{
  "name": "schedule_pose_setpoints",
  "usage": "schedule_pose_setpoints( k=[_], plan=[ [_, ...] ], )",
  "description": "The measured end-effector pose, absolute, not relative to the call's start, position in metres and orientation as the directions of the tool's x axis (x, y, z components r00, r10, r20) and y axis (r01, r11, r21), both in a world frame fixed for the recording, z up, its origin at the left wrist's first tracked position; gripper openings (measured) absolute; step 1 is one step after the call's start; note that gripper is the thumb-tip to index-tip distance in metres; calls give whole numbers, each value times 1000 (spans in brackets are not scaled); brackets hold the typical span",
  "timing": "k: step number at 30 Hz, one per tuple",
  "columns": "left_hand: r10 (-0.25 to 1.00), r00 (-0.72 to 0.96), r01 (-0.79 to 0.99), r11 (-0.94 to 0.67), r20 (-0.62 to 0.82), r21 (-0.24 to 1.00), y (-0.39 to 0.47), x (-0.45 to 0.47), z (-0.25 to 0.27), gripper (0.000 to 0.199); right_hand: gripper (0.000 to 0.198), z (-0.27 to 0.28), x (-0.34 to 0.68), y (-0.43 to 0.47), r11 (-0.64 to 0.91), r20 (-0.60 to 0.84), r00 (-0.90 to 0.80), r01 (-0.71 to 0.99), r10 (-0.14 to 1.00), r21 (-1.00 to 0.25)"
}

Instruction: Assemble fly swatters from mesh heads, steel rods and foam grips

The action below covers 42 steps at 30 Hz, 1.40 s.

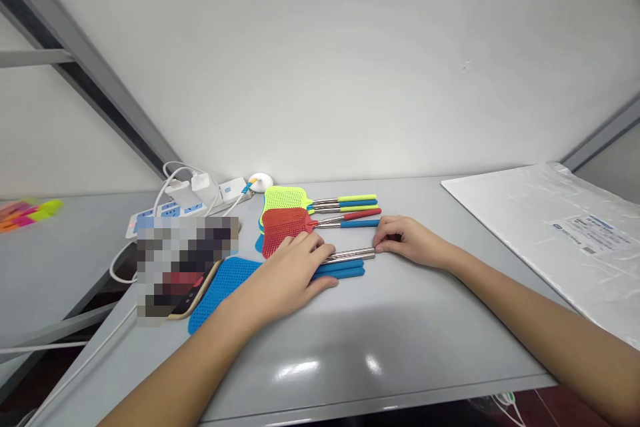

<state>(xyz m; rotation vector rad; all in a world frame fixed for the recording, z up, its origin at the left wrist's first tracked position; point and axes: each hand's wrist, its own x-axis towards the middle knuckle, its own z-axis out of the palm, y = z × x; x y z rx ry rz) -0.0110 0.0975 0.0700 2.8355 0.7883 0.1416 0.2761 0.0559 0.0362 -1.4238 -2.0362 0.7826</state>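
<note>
Palm down, my left hand [293,273] lies across blue fly swatters [227,287], its thumb and fingers closed around their upper part. Their blue handles [345,270] stick out to the right under my thumb. Alongside them, silver metal rods [353,255] run out from beneath my left fingers. At the rods' right end, my right hand [407,240] has its thumb and fingers curled together against the tips. Just behind lies a red fly swatter [285,230] over a blue-handled one, with yellow fly swatters [285,198] farther back. My left palm hides part of the blue swatters.
A phone [193,300], partly blurred out, lies at the left beside a white power strip [160,213] with plugs and cables. A white wrapped panel [545,233] covers the right side. The grey table's front edge [375,403] runs near me; a wall stands behind.
</note>
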Motion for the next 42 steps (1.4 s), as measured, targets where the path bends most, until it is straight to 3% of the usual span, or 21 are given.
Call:
schedule_pose_setpoints(
  k=[11, 17, 24, 30, 38, 42],
  plan=[
    [519, 854, 499, -836, 34, 226, 97, -11, 71, 33, 24, 36, 275, 56, 265, 95, -292, 627, 952, -733],
    [515, 851, 490, -850, 108, 191, 96, -14, 73, 39, 26, 36, 271, 56, 181, 152, -99, 628, 983, -757],
    [436, 879, 425, -900, 193, 95, 93, -13, 76, 36, 26, 42, 233, 87, 375, 341, -218, 774, 914, -510],
    [306, 861, 320, -947, 406, 34, 92, -6, 66, 42, 24, 49, 192, 120, 490, 295, -414, 830, 861, -265],
    [234, 811, 295, -955, 537, -29, 97, -3, 60, 44, 15, 41, 185, 124, 530, 250, -487, 835, 837, -148],
    [291, 727, 403, -914, 622, -42, 98, -8, 68, 42, 15, 48, 195, 114, 555, 377, -475, 821, 795, -133]
  ],
)
